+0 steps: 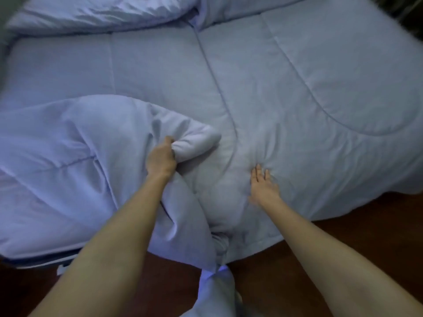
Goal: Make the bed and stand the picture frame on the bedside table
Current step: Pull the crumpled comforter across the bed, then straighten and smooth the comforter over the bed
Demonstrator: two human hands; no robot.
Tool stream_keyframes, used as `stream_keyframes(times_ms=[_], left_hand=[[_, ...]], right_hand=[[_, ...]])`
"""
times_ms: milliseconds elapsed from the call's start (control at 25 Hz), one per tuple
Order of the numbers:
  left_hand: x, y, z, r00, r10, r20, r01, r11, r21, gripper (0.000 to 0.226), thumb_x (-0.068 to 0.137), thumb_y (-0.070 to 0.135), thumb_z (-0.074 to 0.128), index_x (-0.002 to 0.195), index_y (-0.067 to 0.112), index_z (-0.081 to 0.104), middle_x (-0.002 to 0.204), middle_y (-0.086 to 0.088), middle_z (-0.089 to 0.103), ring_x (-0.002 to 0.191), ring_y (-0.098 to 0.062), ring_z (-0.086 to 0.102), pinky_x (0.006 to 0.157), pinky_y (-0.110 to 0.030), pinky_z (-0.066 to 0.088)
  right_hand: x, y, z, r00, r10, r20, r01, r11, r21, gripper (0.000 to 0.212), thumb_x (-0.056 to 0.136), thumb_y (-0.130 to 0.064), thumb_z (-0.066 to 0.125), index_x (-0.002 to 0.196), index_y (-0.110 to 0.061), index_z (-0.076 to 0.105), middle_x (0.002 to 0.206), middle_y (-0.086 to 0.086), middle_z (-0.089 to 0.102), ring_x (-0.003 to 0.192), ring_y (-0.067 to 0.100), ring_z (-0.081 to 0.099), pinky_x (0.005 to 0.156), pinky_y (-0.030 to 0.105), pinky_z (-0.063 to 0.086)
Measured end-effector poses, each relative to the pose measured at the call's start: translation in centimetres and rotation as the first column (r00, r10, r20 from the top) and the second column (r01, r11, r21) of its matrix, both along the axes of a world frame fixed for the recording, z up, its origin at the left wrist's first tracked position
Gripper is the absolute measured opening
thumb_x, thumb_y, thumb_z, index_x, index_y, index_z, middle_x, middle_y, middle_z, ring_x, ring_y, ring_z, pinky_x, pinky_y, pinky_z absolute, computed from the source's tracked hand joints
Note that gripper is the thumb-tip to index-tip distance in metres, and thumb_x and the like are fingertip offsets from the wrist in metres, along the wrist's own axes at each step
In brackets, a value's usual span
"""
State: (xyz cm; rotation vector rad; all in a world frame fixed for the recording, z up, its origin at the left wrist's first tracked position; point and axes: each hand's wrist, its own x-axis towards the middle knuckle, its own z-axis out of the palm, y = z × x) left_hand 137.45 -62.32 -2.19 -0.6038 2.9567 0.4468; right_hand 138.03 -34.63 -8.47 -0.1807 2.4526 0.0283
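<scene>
A pale blue quilted comforter covers the bed and fills most of the view. Part of it is folded back into a thick bunch on the left. My left hand is shut on the rolled corner of that fold. My right hand lies flat with fingers apart, pressing into the comforter near the bed's front edge. A pillow in the same blue lies at the far top left. No picture frame or bedside table is in view.
Dark reddish-brown wooden floor runs along the bed's front edge. A corner of the comforter hangs down onto the floor between my arms. The dark mattress edge shows at the lower left.
</scene>
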Motion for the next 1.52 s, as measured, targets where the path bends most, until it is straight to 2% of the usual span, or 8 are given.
stream_keyframes(times_ms=[160, 400, 720, 880, 1080, 1120, 1320, 1520], left_hand=[[11.7, -8.7, 2.8, 0.968, 0.213, -0.130, -0.221, 0.974, -0.052, 0.035, 0.079, 0.006, 0.055, 0.113, 0.015, 0.055, 0.103, -0.023, 0.067, 0.093, -0.041, 0.064, 0.076, -0.047, 0.051], [34.0, -14.1, 3.3, 0.833, 0.552, 0.036, -0.542, 0.827, -0.150, 0.027, 0.079, 0.015, 0.058, 0.103, 0.020, 0.047, 0.100, -0.018, 0.062, 0.088, -0.041, 0.061, 0.067, -0.040, 0.047], [54.1, -11.6, 0.5, 0.418, 0.907, 0.050, -0.897, 0.421, -0.135, 0.029, 0.081, 0.024, 0.062, 0.109, 0.018, 0.058, 0.111, -0.024, 0.059, 0.099, -0.045, 0.060, 0.082, -0.047, 0.050], [59.7, -11.5, -0.4, 0.249, 0.965, 0.086, -0.960, 0.257, -0.107, 0.061, 0.080, 0.066, 0.037, 0.102, 0.013, 0.058, 0.111, -0.019, 0.059, 0.102, -0.043, 0.060, 0.083, -0.043, 0.046], [59.3, -13.4, 0.7, -0.092, 0.992, 0.087, -0.956, -0.112, 0.270, 0.038, 0.087, 0.022, 0.056, 0.115, -0.002, 0.057, 0.115, -0.032, 0.060, 0.104, -0.049, 0.059, 0.091, -0.054, 0.049], [58.6, -14.7, 0.7, -0.083, 0.994, 0.076, -0.931, -0.104, 0.349, 0.037, 0.088, 0.021, 0.053, 0.118, 0.000, 0.056, 0.118, -0.031, 0.059, 0.107, -0.048, 0.059, 0.094, -0.054, 0.048], [54.6, -23.1, 1.8, 0.373, 0.927, -0.043, -0.778, 0.337, 0.530, 0.043, 0.056, 0.044, 0.049, 0.097, 0.034, 0.058, 0.103, -0.004, 0.072, 0.097, -0.030, 0.067, 0.088, -0.049, 0.055], [53.0, -20.6, 16.4, 0.679, 0.674, -0.290, -0.459, 0.699, 0.549, 0.020, 0.087, 0.010, 0.050, 0.090, 0.026, 0.062, 0.086, 0.003, 0.073, 0.078, -0.016, 0.070, 0.073, -0.029, 0.053]], right_hand=[[2.0, -3.7, 2.0, 0.996, 0.093, 0.012, -0.091, 0.987, -0.132, 0.079, 0.092, -0.033, 0.050, 0.150, -0.005, 0.005, 0.161, 0.011, -0.001, 0.148, 0.031, 0.002, 0.116, 0.049, 0.021], [9.5, -8.1, 4.3, 0.943, 0.333, 0.008, -0.322, 0.917, -0.234, 0.071, 0.095, -0.029, 0.044, 0.150, -0.005, 0.006, 0.161, 0.006, 0.000, 0.148, 0.028, 0.000, 0.117, 0.049, 0.020], [18.3, -12.4, 5.5, 0.865, 0.499, -0.061, -0.483, 0.790, -0.378, 0.055, 0.091, -0.019, 0.051, 0.140, -0.001, 0.034, 0.149, 0.015, 0.033, 0.139, 0.030, 0.027, 0.113, 0.039, 0.027], [19.9, -12.4, 6.0, 0.883, 0.469, -0.039, -0.440, 0.794, -0.420, 0.048, 0.090, -0.019, 0.049, 0.136, -0.008, 0.040, 0.144, 0.011, 0.039, 0.135, 0.029, 0.035, 0.108, 0.044, 0.035], [21.3, -14.6, 7.3, 0.902, 0.427, -0.057, -0.411, 0.814, -0.411, 0.047, 0.090, -0.020, 0.050, 0.133, -0.003, 0.042, 0.142, 0.017, 0.043, 0.129, 0.032, 0.043, 0.106, 0.041, 0.038], [22.0, -15.5, 7.8, 0.901, 0.429, -0.071, -0.416, 0.804, -0.425, 0.051, 0.092, -0.019, 0.050, 0.138, -0.001, 0.038, 0.147, 0.018, 0.039, 0.133, 0.032, 0.040, 0.109, 0.039, 0.034], [27.0, -21.8, 11.2, 0.896, 0.414, -0.162, -0.426, 0.699, -0.574, 0.044, 0.092, -0.015, 0.052, 0.134, -0.006, 0.050, 0.141, 0.013, 0.051, 0.130, 0.027, 0.047, 0.105, 0.029, 0.033], [33.7, -31.1, 17.8, 0.923, 0.326, -0.203, -0.334, 0.421, -0.843, 0.028, 0.087, -0.012, 0.059, 0.113, -0.021, 0.067, 0.105, -0.010, 0.066, 0.095, 0.008, 0.063, 0.089, 0.023, 0.045]])
